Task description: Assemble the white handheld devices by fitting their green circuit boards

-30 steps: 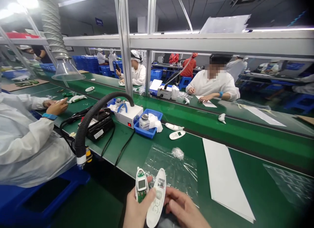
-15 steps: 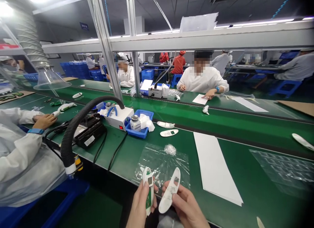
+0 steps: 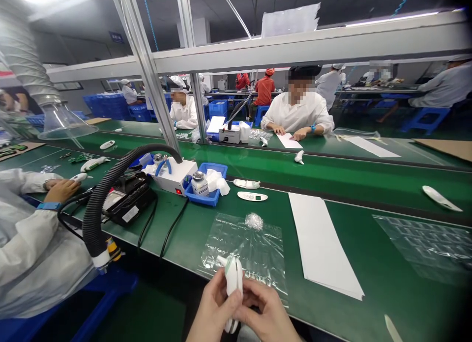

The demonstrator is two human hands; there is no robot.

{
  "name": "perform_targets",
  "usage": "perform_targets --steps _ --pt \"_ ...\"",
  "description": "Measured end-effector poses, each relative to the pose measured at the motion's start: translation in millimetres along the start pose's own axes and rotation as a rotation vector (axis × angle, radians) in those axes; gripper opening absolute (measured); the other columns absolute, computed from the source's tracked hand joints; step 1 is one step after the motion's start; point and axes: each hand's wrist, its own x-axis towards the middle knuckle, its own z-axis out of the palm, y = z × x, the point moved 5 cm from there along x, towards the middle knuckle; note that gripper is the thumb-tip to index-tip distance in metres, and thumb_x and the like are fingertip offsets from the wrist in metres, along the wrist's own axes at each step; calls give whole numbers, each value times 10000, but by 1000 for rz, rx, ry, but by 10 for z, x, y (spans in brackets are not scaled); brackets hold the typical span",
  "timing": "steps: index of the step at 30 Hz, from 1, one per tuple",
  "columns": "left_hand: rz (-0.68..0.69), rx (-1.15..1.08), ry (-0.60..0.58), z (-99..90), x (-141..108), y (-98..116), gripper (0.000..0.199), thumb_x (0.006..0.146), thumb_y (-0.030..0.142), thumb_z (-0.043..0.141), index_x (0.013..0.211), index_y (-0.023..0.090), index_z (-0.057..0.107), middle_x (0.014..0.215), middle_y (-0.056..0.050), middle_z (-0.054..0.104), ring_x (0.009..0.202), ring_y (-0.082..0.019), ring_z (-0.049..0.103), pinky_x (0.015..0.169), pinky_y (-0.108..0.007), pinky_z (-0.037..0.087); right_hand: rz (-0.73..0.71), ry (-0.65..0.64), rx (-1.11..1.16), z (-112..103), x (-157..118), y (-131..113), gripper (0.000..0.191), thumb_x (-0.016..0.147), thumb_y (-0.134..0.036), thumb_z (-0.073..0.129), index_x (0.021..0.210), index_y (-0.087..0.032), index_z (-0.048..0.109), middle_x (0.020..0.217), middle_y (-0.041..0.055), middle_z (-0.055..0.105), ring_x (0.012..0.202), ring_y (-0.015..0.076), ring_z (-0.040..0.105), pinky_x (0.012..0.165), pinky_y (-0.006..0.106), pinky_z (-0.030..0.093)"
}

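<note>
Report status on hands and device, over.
Left hand and right hand both holding device. Dark seam visible along it. Plastic sheet just beyond, nothing seen blocking.

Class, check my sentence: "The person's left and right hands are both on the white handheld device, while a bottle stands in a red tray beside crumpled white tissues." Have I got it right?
Not quite: the tray is blue, as the head view shows. The left hand and right hand are both on the white handheld device, and the bottle stands in that tray beside crumpled white tissues.
</note>
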Motion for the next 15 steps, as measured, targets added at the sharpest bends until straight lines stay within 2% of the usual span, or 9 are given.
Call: perform_targets --steps 4,9,13,15 --pt "-23 -17 -53 -44 13 -52 383 789 298 733 1156 221 653 1155 -114 675 1141 -289 576 1043 -433 397 -4 1 -93 -26 -28 -2 361 707 -395 761 1005 -195 728 927 89 695 843 283 646 740 363 533" --pt "-63 -88 -100 -41 -13 -95 366 777 313 744 1127 238 669 1136 -110 678 1120 -290 589 1033 -450 398 6 -13 -129 -17 -56 18 384 696 -382 766 1034 -206 724 892 70 679 768 251 630 698 336 516" --pt "-57 -94 -148 -24 -32 -122 370 793 346 722 1129 201 671 1087 -131 684 1080 -290 603 995 -435 421 -3 -30 -167 0 -53 42 358 695 -413 755 1000 -227 739 856 55 663 741 237 609 670 319 499" --pt "-65 -92 -141 -20 -41 -123 389 786 373 723 1120 179 674 1057 -138 688 1039 -288 618 956 -419 446 -2 -31 -217 0 -57 47 287 702 -386 751 949 -241 749 833 43 655 717 220 591 642 297 481"
